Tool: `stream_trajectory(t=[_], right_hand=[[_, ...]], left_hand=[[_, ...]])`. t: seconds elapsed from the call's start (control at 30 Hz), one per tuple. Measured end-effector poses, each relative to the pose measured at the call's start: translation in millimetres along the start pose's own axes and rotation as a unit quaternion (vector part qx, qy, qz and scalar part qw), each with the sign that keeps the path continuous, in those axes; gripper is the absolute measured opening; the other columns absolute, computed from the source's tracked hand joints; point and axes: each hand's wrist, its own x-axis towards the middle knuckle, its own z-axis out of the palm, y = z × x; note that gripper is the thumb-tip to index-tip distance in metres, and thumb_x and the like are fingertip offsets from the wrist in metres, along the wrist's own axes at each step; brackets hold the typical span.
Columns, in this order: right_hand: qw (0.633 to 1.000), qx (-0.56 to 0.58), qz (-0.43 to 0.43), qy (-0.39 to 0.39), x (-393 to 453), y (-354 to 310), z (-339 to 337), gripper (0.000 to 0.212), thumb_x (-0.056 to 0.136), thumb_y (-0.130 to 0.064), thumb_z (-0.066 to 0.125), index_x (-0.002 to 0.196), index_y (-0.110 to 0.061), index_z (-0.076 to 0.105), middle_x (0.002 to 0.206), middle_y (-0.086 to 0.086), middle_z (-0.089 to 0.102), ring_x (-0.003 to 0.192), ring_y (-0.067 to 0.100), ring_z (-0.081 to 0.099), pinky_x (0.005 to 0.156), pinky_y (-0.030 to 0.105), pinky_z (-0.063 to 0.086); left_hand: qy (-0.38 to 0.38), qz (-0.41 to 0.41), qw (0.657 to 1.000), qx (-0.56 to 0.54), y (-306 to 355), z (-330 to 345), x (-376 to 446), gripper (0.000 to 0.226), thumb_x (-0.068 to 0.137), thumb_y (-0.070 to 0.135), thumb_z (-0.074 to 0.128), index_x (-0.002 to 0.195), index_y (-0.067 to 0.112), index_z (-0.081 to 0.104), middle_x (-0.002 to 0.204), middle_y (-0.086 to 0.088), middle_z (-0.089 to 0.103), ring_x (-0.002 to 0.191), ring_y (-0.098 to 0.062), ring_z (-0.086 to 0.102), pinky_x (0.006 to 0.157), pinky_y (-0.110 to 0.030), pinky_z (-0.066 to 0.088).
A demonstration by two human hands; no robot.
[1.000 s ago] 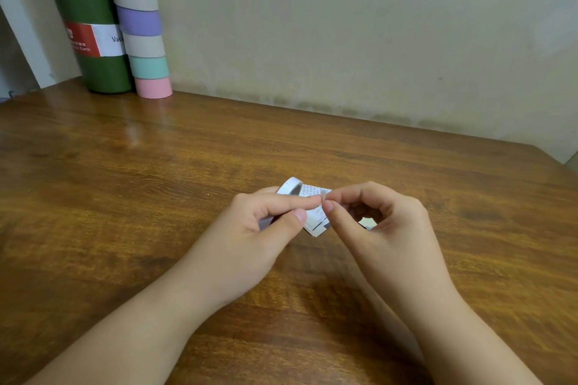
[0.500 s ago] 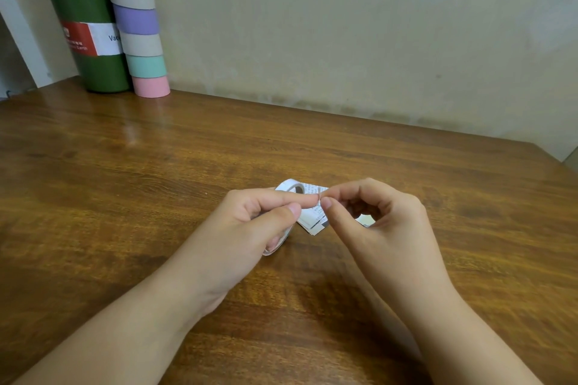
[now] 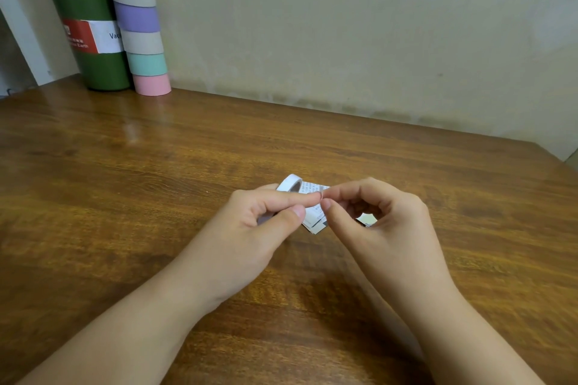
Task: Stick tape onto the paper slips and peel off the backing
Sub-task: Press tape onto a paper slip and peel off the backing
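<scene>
Our left hand (image 3: 250, 228) grips the tape (image 3: 289, 183), mostly hidden. Right hand (image 3: 378, 228) pinches, perhaps backing, over half-covered slips (image 3: 314, 219). Table (image 3: 156, 181) open around.

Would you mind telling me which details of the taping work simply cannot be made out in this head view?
- Tape roll: mostly hidden behind the left hand; only its top arc shows.
- Paper slips: both hands cover parts; the print is too small to read, and their number is unclear.
- What the right hand pinches at its fingertips: too small to tell tape from backing.
- Green bottle: top cut off by the frame edge.
</scene>
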Motion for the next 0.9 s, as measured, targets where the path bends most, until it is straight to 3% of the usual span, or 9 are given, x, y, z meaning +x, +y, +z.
stream_trajectory(t=[0.2, 0.27, 0.33, 0.4, 0.53, 0.6, 0.67, 0.8, 0.9], right_hand=[[1.000, -0.002, 0.002, -0.001, 0, 0, -1, 0.013, 0.077, -0.008, 0.072, 0.074, -0.021, 0.072, 0.066, -0.010, 0.066, 0.067, 0.005, 0.059, 0.063, 0.008, 0.042], [1.000, -0.003, 0.002, -0.001, 0, 0, -1, 0.012, 0.077, -0.008, 0.072, 0.074, -0.020, 0.072, 0.066, -0.010, 0.066, 0.066, 0.005, 0.058, 0.063, 0.008, 0.042], [1.000, -0.004, 0.004, -0.001, 1, 0, -1, 0.012, 0.077, -0.009, 0.072, 0.074, -0.020, 0.072, 0.066, -0.010, 0.065, 0.066, 0.005, 0.058, 0.063, 0.008, 0.042], [1.000, -0.004, 0.004, 0.001, 1, 0, -1, 0.012, 0.078, -0.009, 0.072, 0.074, -0.021, 0.072, 0.066, -0.011, 0.066, 0.067, 0.005, 0.058, 0.063, 0.009, 0.042], [1.000, 0.000, 0.013, 0.007, 1, -1, 0, 0.012, 0.078, -0.012, 0.072, 0.074, -0.022, 0.071, 0.065, -0.010, 0.065, 0.065, 0.005, 0.057, 0.063, 0.010, 0.043], [1.000, 0.001, 0.030, 0.004, 0, -1, -1, 0.009, 0.078, -0.013, 0.072, 0.074, -0.021, 0.072, 0.064, -0.008, 0.065, 0.063, 0.004, 0.056, 0.061, 0.010, 0.042], [0.999, 0.001, 0.051, -0.003, 0, -2, -2, 0.008, 0.079, -0.015, 0.072, 0.073, -0.021, 0.073, 0.064, -0.005, 0.067, 0.061, 0.006, 0.057, 0.059, 0.010, 0.043], [0.997, -0.010, 0.076, -0.016, 1, -2, -3, 0.009, 0.079, -0.019, 0.072, 0.072, -0.024, 0.073, 0.068, -0.009, 0.069, 0.061, 0.007, 0.060, 0.057, 0.010, 0.043], [0.996, -0.008, 0.082, -0.024, 1, -2, -3, 0.009, 0.080, -0.020, 0.071, 0.073, -0.025, 0.072, 0.067, -0.015, 0.068, 0.059, -0.001, 0.060, 0.056, 0.007, 0.042]], left_hand=[[0.000, -0.024, 0.999, -0.023, 4, 0, 0, 0.028, 0.093, 0.004, 0.047, 0.100, 0.018, 0.070, 0.050, 0.027, 0.055, 0.058, 0.013, 0.053, 0.063, 0.000, 0.036], [0.010, -0.033, 0.999, -0.036, 2, -1, 1, 0.024, 0.094, 0.013, 0.053, 0.097, 0.025, 0.074, 0.049, 0.022, 0.051, 0.053, 0.004, 0.048, 0.063, -0.004, 0.035], [0.019, -0.043, 0.998, -0.045, -1, -2, 1, 0.023, 0.091, 0.022, 0.056, 0.094, 0.033, 0.076, 0.051, 0.015, 0.041, 0.056, -0.010, 0.038, 0.061, -0.016, 0.033], [0.023, -0.048, 0.997, -0.049, -5, -3, 1, 0.028, 0.093, 0.016, 0.054, 0.095, 0.034, 0.075, 0.052, 0.011, 0.038, 0.059, -0.016, 0.034, 0.061, -0.021, 0.032], [0.000, -0.020, 1.000, -0.019, 1, -2, -1, 0.031, 0.093, 0.007, 0.049, 0.097, 0.026, 0.073, 0.051, 0.021, 0.051, 0.056, 0.005, 0.049, 0.063, -0.005, 0.035], [-0.013, 0.008, 1.000, 0.017, 2, -2, -2, 0.030, 0.094, 0.007, 0.051, 0.099, 0.029, 0.070, 0.070, 0.027, 0.062, 0.074, 0.014, 0.057, 0.069, 0.001, 0.036], [-0.013, 0.032, 0.997, 0.063, -2, -1, -2, 0.026, 0.092, 0.018, 0.053, 0.103, 0.035, 0.069, 0.096, 0.027, 0.062, 0.093, 0.014, 0.056, 0.075, 0.001, 0.036], [0.001, 0.070, 0.981, 0.182, -11, 1, -3, 0.033, 0.085, 0.028, 0.049, 0.112, 0.044, 0.060, 0.084, 0.023, 0.051, 0.071, 0.004, 0.052, 0.063, -0.005, 0.037], [0.010, 0.076, 0.975, 0.208, -13, 2, -4, 0.036, 0.085, 0.030, 0.049, 0.116, 0.045, 0.058, 0.084, 0.013, 0.048, 0.068, -0.003, 0.049, 0.060, -0.009, 0.037]])
